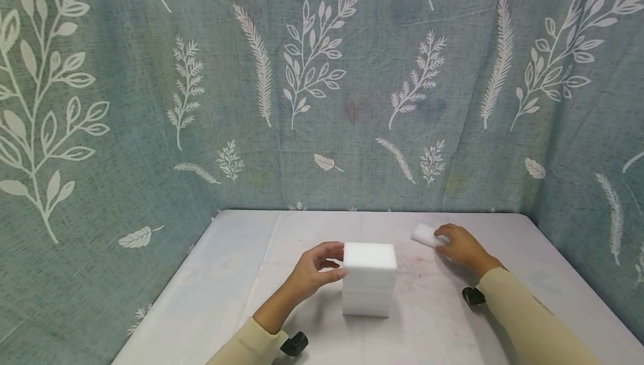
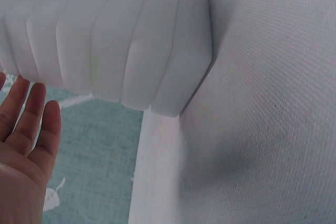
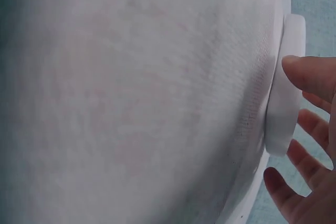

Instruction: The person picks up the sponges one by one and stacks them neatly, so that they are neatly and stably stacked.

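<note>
Several white sponge blocks stand in an upright stack (image 1: 369,281) in the middle of the table. My left hand (image 1: 314,270) is at its left side, with fingers and thumb by the upper blocks. In the left wrist view, the fingertips meet the side of the stack (image 2: 152,45), and the fingers are fairly straight. A single white sponge block (image 1: 424,233) lies flat on the table, farther back and to the right. My right hand (image 1: 463,249) has thumb and fingers about its right end. In the right wrist view, the thumb overlaps the block (image 3: 286,98); the little finger is apart from it.
A pale cloth covers the table (image 1: 302,225). Behind and along both sides hangs a green-blue curtain (image 1: 352,102) with white leaf prints. Dark wrist devices (image 1: 294,344) sit under both sleeves. The stack stands between the two arms.
</note>
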